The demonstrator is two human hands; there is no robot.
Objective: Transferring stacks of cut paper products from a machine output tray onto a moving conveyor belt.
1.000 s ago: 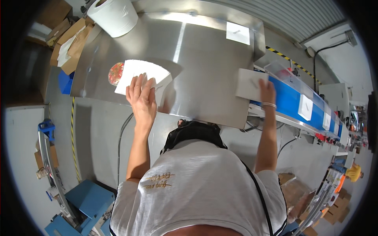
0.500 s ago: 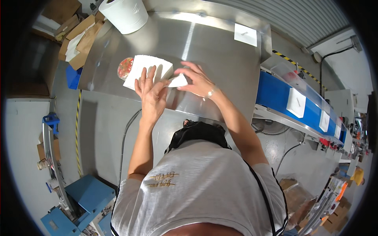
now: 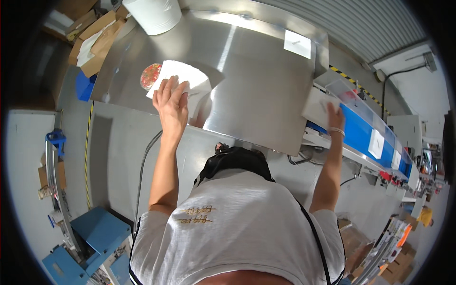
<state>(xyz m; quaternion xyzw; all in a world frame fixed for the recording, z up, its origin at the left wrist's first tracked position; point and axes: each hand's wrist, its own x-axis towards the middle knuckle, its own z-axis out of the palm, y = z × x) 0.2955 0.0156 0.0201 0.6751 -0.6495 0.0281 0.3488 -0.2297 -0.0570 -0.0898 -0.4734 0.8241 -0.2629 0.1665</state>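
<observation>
My left hand [image 3: 171, 107] lies with fingers spread on a stack of white paper or cloth pieces [image 3: 186, 73], on the steel table. A round tin or disc with a red and gold pattern [image 3: 150, 76] peeks out at the stack's left side. At the table's right end, my right hand [image 3: 336, 118] is over the head of a blue conveyor belt [image 3: 354, 123]. Its fingers are smeared by motion and overlap a flat white piece [image 3: 317, 103]. Whether they grip it or only touch it, I cannot tell.
Farther down the belt lie white pieces [image 3: 376, 144], beside a clear plastic guard [image 3: 365, 102]. A big white roll [image 3: 154, 16] stands at the table's far left. A white sheet [image 3: 298, 44] is at the far right corner. Open cardboard boxes [image 3: 97, 45] sit left of the table.
My right hand has swung right from beside the stack to the conveyor, where a white piece now lies. My left hand stays on the stack. The white pieces on the belt have travelled farther along.
</observation>
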